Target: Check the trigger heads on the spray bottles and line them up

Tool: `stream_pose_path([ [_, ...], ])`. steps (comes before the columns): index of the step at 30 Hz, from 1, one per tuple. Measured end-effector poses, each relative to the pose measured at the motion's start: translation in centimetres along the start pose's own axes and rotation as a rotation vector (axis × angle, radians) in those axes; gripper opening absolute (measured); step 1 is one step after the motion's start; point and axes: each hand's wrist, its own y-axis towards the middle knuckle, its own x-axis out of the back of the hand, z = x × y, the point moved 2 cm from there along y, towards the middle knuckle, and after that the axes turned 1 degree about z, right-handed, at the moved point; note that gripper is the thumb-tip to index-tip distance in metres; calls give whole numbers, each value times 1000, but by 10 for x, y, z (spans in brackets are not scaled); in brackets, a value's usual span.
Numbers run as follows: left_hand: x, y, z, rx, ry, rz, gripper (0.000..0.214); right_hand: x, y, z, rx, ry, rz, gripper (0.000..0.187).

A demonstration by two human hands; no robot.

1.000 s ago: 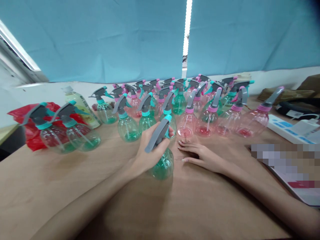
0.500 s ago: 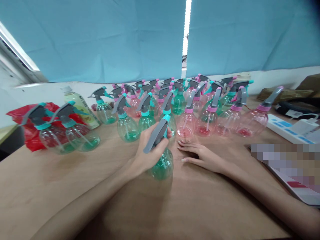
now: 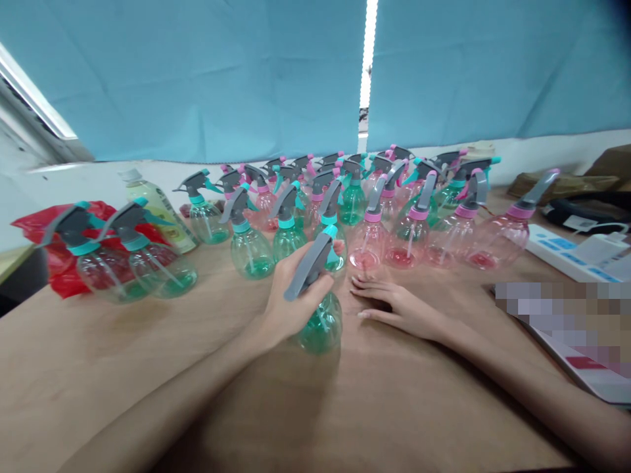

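Note:
My left hand (image 3: 293, 282) is wrapped round the neck of a green spray bottle (image 3: 321, 328) with a grey spray head and teal nozzle. This bottle stands on the table in front of me, its nozzle pointing away. Part of its neck and trigger is hidden by my fingers. My right hand (image 3: 394, 305) lies palm down on the wood to the right, fingers stretched out and slightly spread, holding nothing. Just beyond its fingertips stands a pink spray bottle (image 3: 367, 246). Directly behind the held bottle is another green spray bottle (image 3: 287, 240).
Several more green and pink spray bottles crowd the back of the wooden table (image 3: 197, 355). At left are two green bottles, a red plastic bag (image 3: 66, 286) and a pale plastic bottle (image 3: 160, 213). A power strip (image 3: 566, 253) and a blurred-out flat device (image 3: 599, 378) lie right.
The index fingertip of my left hand has shifted slightly up by the nozzle. The held bottle, my right hand and the other bottles look unmoved.

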Motion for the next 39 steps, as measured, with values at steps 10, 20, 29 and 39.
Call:
stream_pose_path([
  [10, -1, 1, 0, -9, -20, -6, 33, 1, 0, 1, -6, 12, -11, 54],
  [20, -2, 0, 8, -19, -69, -6, 33, 0, -1, -1, -8, -10, 10, 55],
  [29, -1, 3, 1, -12, -97, 3, 31, 1, -1, 1, -16, -25, 11, 57],
  [39, 0, 3, 0, -6, -95, 34, 32, 0, 1, 2, 2, -34, 2, 56],
])
